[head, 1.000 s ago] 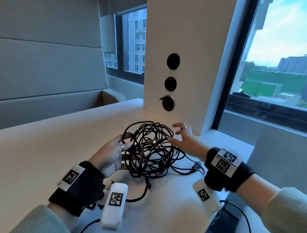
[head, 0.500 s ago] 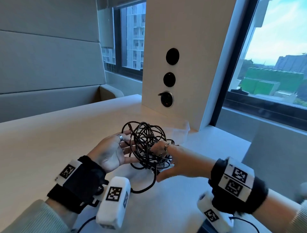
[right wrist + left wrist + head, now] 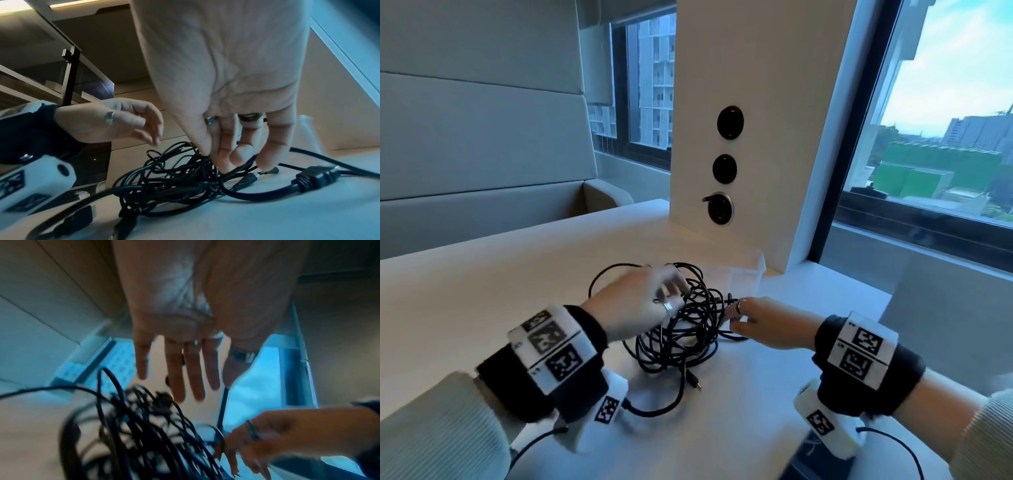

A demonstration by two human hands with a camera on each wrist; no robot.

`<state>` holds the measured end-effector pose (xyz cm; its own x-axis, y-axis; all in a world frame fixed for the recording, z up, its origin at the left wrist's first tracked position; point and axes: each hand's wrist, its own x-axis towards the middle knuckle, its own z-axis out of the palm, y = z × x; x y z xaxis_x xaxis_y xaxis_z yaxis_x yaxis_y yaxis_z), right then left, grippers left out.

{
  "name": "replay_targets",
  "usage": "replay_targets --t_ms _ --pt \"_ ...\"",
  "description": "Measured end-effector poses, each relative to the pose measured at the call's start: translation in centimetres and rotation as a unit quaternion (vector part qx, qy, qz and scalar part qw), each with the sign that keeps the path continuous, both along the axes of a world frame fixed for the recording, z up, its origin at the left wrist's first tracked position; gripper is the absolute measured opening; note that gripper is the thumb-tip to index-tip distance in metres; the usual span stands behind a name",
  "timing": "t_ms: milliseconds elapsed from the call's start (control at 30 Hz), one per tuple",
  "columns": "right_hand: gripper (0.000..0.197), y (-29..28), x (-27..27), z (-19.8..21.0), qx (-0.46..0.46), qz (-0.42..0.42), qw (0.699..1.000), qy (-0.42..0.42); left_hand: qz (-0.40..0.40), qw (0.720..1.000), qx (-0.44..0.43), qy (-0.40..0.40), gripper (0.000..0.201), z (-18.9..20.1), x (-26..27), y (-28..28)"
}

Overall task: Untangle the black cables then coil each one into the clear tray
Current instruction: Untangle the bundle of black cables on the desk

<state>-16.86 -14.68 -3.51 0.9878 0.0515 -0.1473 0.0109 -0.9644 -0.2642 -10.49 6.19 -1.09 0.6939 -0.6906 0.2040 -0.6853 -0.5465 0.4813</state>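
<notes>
The left hand (image 3: 635, 301) is hovering over the left part of the tangle of black cables (image 3: 681, 329), its fingers (image 3: 176, 378) lying straight and spread, gripping nothing; the head view blurs them. To their left the white desk (image 3: 482, 291) is stretching bare toward a grey padded wall panel (image 3: 476, 137), giving open room on that side. Below the fingers the tangle is sitting on the desk as one loose knot, a loop arching out to the left and a plug end (image 3: 697, 385) trailing toward the person.

On the right side of the knot the right hand (image 3: 763, 322) is reaching in, its fingers (image 3: 224, 155) bent down into the strands; thumb and fingertips seem to be pinching thin strands, though the exact grip is hard to make out. Just right of those fingers a thicker cable with a chunky black connector (image 3: 314, 176) is lying flat on the desk.

Beyond both sets of fingers the clear tray (image 3: 743, 277) is standing just behind the tangle, near the foot of a white pillar (image 3: 750, 102) bearing three round sockets. Its contents cannot be judged through the clear walls. To the right the desk is ending at a window ledge.
</notes>
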Motion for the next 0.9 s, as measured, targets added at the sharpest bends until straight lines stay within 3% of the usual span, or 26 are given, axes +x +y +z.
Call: replay_targets --t_ms 67,133,233,333,433,500,567,700,800,900 --pt "0.033 0.2 0.1 0.2 0.023 0.001 1.000 -0.009 -0.045 0.980 0.189 0.043 0.043 -1.0 -0.8 -1.3" --pt "0.032 0.2 0.2 0.2 0.064 -0.032 0.997 -0.005 -0.033 0.946 0.322 0.015 0.075 -2.3 -1.0 -2.2" --pt "0.027 -0.1 0.0 -0.2 0.121 -0.062 0.989 0.056 -0.029 0.945 0.327 -0.003 0.080 -3.1 -1.0 -2.8" --pt "0.029 -0.3 -0.5 -0.4 0.108 -0.037 0.990 0.088 -0.048 0.967 0.248 0.019 0.068 -3.0 -0.5 -2.3" --pt "0.031 -0.4 -0.9 -0.5 0.091 -0.003 0.996 0.016 -0.049 0.991 0.104 0.063 0.049 -2.9 0.5 -0.5" --pt "0.030 -0.2 -1.1 -0.7 0.129 0.006 0.991 -0.039 -0.057 0.991 0.003 0.123 0.039 -2.8 0.9 0.8" --pt "0.034 0.0 -1.0 -0.5 0.184 0.007 0.978 -0.102 -0.069 0.966 -0.139 0.207 0.035 -2.8 0.8 1.7" --pt "0.030 1.2 -0.8 0.7 0.286 0.014 0.941 -0.179 -0.066 0.879 -0.345 0.322 0.036 -2.3 0.3 2.9" --pt "0.025 2.5 -0.7 1.5 0.355 0.012 0.909 -0.217 -0.080 0.840 -0.390 0.367 0.074 -2.5 0.5 3.3" --pt "0.023 3.3 -0.2 1.7 0.374 0.022 0.896 -0.240 -0.084 0.823 -0.411 0.384 0.086 -2.5 0.4 3.4"
